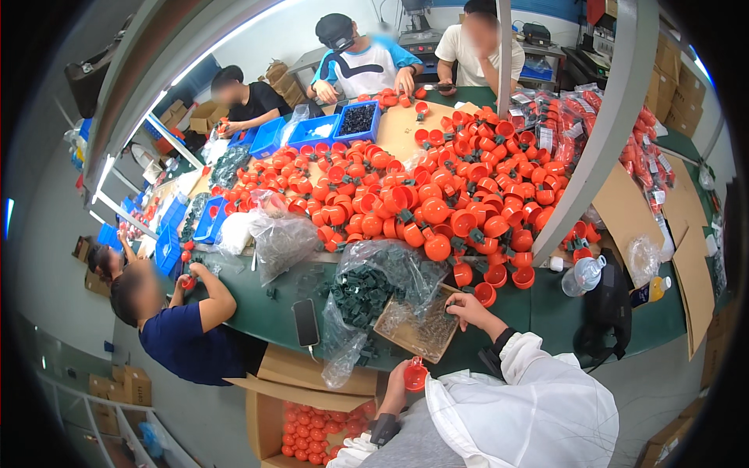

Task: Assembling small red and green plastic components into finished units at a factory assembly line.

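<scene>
My left hand [398, 388] holds a small red plastic cup [415, 378] close to my body, its open side facing up. The fingers of my right hand [472, 311] are pinched on a small dark piece [450, 307] that looks like the green plastic clips nearby. That hand is over the right side of a shallow cardboard tray [434, 358] of many tiny pin-like parts. Left of the tray, dark green plastic clips [360, 295] spill from a transparent plastic bag [337, 340].
A big heap of red cups [437, 210] covers the table beyond. A phone [305, 322] lies left, a water bottle [583, 276] and black bag [607, 308] right. Below stands a carton [265, 425] of red cups. Several people sit around the table, one in navy [183, 335] at left.
</scene>
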A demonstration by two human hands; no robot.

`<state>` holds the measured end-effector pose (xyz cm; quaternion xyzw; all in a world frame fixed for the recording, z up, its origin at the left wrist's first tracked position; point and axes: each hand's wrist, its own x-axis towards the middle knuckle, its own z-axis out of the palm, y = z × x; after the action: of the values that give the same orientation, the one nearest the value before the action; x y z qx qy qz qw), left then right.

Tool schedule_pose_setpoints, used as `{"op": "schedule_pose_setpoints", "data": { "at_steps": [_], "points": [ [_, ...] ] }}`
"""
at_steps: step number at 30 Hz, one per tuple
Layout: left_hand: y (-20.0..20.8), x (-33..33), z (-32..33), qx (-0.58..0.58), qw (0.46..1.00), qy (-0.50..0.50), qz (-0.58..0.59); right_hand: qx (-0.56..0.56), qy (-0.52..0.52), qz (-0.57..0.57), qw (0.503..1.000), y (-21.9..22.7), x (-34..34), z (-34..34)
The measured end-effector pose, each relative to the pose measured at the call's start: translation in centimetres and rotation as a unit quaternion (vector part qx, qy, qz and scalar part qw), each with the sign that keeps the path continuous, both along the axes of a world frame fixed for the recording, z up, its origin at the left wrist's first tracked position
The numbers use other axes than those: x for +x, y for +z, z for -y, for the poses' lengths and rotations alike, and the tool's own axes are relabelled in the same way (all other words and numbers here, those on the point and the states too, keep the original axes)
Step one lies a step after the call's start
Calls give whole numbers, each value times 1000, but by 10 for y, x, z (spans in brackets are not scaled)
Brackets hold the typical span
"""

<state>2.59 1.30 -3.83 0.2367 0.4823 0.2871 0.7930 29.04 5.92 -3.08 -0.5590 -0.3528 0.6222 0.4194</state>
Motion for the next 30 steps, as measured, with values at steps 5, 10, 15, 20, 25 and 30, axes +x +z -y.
{"op": "schedule_pose_setpoints", "data": {
  "at_steps": [5, 10, 15, 20, 25, 30],
  "points": [
    [2, -2, 2, -26, 999, 8, -22, -3, -2, -1, 1000, -6, 1, -1],
    [-2, -4, 5, -33, 999, 19, -17, 3, 0, -4, 1000, -7, 1, 0],
    [1, -3, 7, -46, 998, 35, -19, -12, -2, -3, 1000, -2, 2, 1],
    [-2, -12, 10, -68, 996, 53, 2, -35, -16, -79, 996, 5, 17, -3],
    [4, -22, 17, -89, 993, 70, -15, 138, -199, -83, 967, 64, 78, -33],
    [14, -23, 16, -128, 989, 72, 13, 127, -151, 119, 973, 57, 110, -52]
  ]
}}
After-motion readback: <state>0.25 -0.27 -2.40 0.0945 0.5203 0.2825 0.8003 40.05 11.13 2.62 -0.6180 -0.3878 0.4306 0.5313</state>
